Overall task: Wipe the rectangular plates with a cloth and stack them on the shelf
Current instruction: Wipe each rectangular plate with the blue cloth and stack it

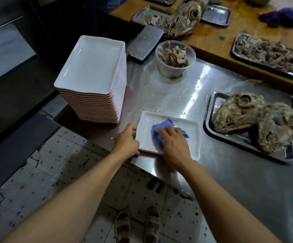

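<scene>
A single white rectangular plate [191, 137] lies flat near the front edge of the steel table [168, 95]. My left hand [126, 139] grips its left rim, thumb on the far corner. My right hand [172, 143] presses a crumpled blue cloth [161, 128] onto the plate's inner surface, fingers spread over the cloth. A tall stack of several white rectangular plates [93, 67] stands on the table's left corner, behind my left hand.
A metal tray with cooked animal heads [247, 118] sits right of the plate. Behind are a plastic tub of scraps [174, 58], a cleaver [144, 42], and a wooden counter with more trays of meat [266, 53] and a purple cloth [282, 16]. Tiled floor lies below.
</scene>
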A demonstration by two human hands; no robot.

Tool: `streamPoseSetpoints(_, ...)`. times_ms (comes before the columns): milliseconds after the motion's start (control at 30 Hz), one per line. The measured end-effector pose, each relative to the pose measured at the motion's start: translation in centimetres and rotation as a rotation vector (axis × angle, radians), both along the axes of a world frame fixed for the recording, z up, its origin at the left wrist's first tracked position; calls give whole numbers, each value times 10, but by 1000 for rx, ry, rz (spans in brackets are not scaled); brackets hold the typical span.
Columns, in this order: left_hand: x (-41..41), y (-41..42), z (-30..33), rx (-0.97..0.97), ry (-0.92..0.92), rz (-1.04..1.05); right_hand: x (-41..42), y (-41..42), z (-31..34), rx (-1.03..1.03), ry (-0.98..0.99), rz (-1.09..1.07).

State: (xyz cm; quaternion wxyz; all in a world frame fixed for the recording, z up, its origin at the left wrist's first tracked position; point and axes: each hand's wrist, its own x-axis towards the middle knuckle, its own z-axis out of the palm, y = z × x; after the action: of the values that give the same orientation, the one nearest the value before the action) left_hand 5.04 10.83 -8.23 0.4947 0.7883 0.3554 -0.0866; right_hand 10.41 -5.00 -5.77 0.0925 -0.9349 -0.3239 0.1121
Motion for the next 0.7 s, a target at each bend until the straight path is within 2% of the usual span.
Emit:
streamPoseSetpoints(200,0,-4,7,28,-15,19,-12,-12,0,-69,-27,140)
streamPoseSetpoints(467,-2,-10,13,66,-1,26,21,-62,8,-298,-169,-73)
streamPoseSetpoints(700,-2,-19,13,118,-8,124,19,-69,18,-306,-124,-7)
